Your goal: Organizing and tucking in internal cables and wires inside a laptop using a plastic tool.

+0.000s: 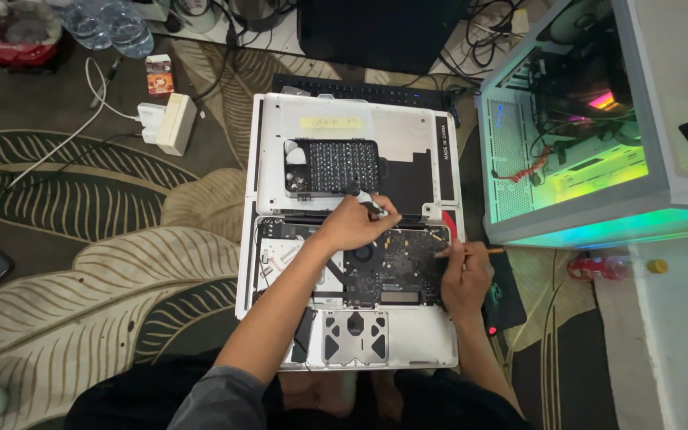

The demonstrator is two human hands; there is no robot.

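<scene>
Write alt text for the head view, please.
A person's left hand holds a screwdriver and the right hand a thin stick over an opened laptop on a leaf-patterned rug, beside a glowing computer case.

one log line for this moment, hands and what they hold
left hand: holds screwdriver | right hand: holds thin stick | both over logic board of opened laptop

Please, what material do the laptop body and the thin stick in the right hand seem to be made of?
The laptop body looks like metal, probably aluminium: pale silver, matte, with an even sheen. The thin stick held by the right hand appears to be wood or bamboo: tan-orange and dull, though too small to be sure.
</scene>
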